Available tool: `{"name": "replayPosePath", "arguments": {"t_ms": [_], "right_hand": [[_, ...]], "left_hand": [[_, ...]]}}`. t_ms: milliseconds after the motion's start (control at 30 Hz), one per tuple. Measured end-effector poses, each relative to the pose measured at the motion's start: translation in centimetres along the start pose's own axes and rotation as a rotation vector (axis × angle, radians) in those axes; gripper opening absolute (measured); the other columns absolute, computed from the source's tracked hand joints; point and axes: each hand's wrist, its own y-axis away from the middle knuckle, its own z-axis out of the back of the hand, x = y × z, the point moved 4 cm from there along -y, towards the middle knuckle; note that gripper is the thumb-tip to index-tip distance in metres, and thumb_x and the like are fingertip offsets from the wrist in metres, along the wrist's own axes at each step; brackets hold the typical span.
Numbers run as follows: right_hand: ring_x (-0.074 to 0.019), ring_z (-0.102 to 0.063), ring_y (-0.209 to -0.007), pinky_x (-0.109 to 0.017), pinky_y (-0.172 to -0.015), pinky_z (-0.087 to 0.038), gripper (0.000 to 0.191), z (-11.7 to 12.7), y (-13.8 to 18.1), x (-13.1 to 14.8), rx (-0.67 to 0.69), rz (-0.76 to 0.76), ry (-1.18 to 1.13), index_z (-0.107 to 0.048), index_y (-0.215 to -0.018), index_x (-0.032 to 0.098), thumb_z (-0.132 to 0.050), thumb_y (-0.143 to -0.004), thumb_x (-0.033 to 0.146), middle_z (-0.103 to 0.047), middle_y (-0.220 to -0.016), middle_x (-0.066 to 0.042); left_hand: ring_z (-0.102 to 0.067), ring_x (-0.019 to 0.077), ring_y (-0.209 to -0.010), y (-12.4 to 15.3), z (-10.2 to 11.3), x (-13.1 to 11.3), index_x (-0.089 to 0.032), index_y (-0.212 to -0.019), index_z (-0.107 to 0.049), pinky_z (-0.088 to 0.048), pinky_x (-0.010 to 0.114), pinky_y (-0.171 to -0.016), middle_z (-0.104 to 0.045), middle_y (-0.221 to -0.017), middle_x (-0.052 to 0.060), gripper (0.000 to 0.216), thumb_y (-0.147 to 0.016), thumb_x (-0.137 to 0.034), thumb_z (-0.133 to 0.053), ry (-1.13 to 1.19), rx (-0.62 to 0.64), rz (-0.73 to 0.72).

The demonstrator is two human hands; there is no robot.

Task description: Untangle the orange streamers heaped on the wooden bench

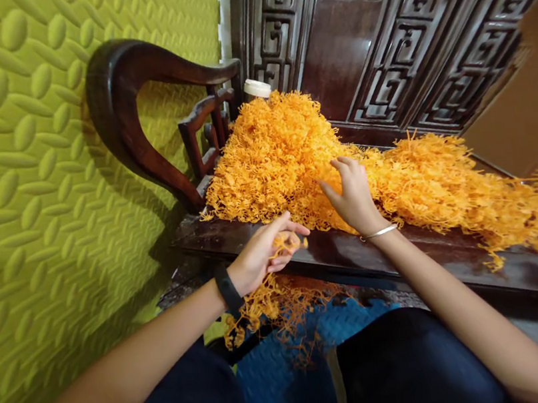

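A big heap of orange plastic flower sprigs [282, 152] lies on the seat of a dark carved wooden bench [358, 259]. My left hand [264, 253], with a black band on its wrist, is closed on a small orange sprig [288, 244] just in front of the seat's edge. My right hand [352, 196], with a thin silver bangle on its wrist, rests on the heap with its fingers curled into the sprigs. A loose bunch of sprigs [277, 308] hangs below my left hand, over my lap.
The bench's curved armrest [124, 108] rises at the left, next to a yellow-green embossed wall [15, 165]. A cream-lidded jar [257, 89] stands behind the heap. Carved dark panels [375, 31] form the back. Blue matting [286, 381] covers the floor between my knees.
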Motion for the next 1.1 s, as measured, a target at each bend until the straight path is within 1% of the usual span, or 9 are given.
{"name": "replayPosePath", "arguments": {"t_ms": [67,133,233,333,533,733,867,1000,1100], "right_hand": [[-0.0313,-0.042,-0.119,-0.054,-0.098,-0.035,0.027,0.4,0.2,1.0,0.054,0.015,-0.069,-0.056,-0.104,0.015,-0.057,-0.078,0.024,-0.047,-0.125,-0.018],[-0.0266,-0.047,-0.115,-0.049,-0.098,-0.037,0.017,1.3,0.4,2.9,0.17,0.057,-0.246,-0.059,-0.097,0.017,-0.056,-0.081,0.023,-0.053,-0.119,-0.014],[-0.0176,-0.057,-0.1,-0.037,-0.09,-0.046,0.018,2.4,1.3,6.8,0.582,0.193,-0.616,-0.058,-0.102,0.02,-0.049,-0.087,0.019,-0.061,-0.104,-0.007],[-0.0166,-0.055,-0.097,-0.034,-0.086,-0.047,0.023,3.2,2.6,9.8,0.843,0.344,-0.668,-0.058,-0.107,0.018,-0.056,-0.084,0.019,-0.059,-0.106,-0.008],[-0.0151,-0.053,-0.078,-0.029,-0.072,-0.046,0.008,2.5,3.8,10.1,0.804,0.364,-0.442,-0.056,-0.089,0.012,-0.049,-0.085,0.008,-0.055,-0.087,-0.008],[-0.0132,-0.046,-0.068,-0.026,-0.06,-0.038,0.009,2.5,4.0,9.2,0.76,0.357,-0.194,-0.053,-0.084,0.011,-0.046,-0.083,0.005,-0.049,-0.082,-0.007],[-0.0139,-0.042,-0.069,-0.027,-0.061,-0.034,0.011,2.8,3.6,8.7,0.707,0.362,-0.101,-0.05,-0.078,0.013,-0.045,-0.086,0.01,-0.047,-0.08,-0.006],[-0.013,-0.042,-0.072,-0.026,-0.065,-0.034,0.014,3.2,3.2,8.7,0.764,0.276,-0.334,-0.05,-0.076,0.014,-0.044,-0.089,0.015,-0.047,-0.079,-0.004],[-0.0123,-0.044,-0.073,-0.025,-0.067,-0.034,0.016,3.0,3.4,8.8,0.916,0.064,-0.743,-0.051,-0.077,0.015,-0.047,-0.089,0.025,-0.048,-0.076,-0.002]], "left_hand": [[-0.026,0.002,-0.037,0.1,0.1,-0.1,-0.013,-0.091,-0.057,-0.014,0.018,-0.036,-0.044,-0.059,-0.004,0.049,-0.086,-0.056,-0.035,0.072,0.007,0.02],[-0.031,0.0037,-0.038,0.2,0.0,-0.3,-0.014,-0.095,-0.055,-0.017,0.019,-0.037,-0.048,-0.063,-0.002,0.056,-0.083,-0.063,-0.032,0.107,0.021,0.033],[-0.036,0.0059,-0.04,0.3,-0.1,-0.4,-0.016,-0.099,-0.053,-0.02,0.02,-0.039,-0.051,-0.065,0.0,0.058,-0.081,-0.067,-0.029,0.134,0.04,0.031],[-0.038,0.007,-0.042,0.3,-0.3,-0.1,-0.019,-0.094,-0.053,-0.019,0.021,-0.04,-0.051,-0.064,0.0,0.054,-0.082,-0.066,-0.03,0.157,0.048,0.038],[-0.032,0.0059,-0.043,-0.1,-0.3,0.6,-0.017,-0.075,-0.051,-0.015,0.023,-0.042,-0.048,-0.06,-0.001,0.053,-0.077,-0.069,-0.038,-0.01,0.108,0.042],[-0.035,0.0063,-0.047,-0.1,0.0,0.7,-0.015,-0.093,-0.054,-0.021,0.024,-0.048,-0.05,-0.062,-0.003,0.036,-0.068,-0.037,-0.067,-0.36,0.114,0.083],[-0.04,0.0091,-0.055,-0.1,0.1,0.9,-0.012,-0.074,-0.058,-0.028,0.025,-0.055,-0.05,-0.063,-0.001,0.014,-0.068,-0.025,-0.06,-0.581,0.102,0.024],[-0.039,0.0097,-0.054,0.4,0.0,0.4,-0.013,-0.068,-0.057,-0.029,0.025,-0.054,-0.044,-0.055,-0.003,0.009,-0.065,-0.014,-0.048,-0.73,0.124,-0.076],[-0.04,0.0098,-0.053,1.2,-0.5,-0.3,-0.014,-0.063,-0.056,-0.03,0.024,-0.053,-0.045,-0.054,-0.002,0.012,-0.063,-0.016,-0.044,-0.628,0.282,-0.107]]}}
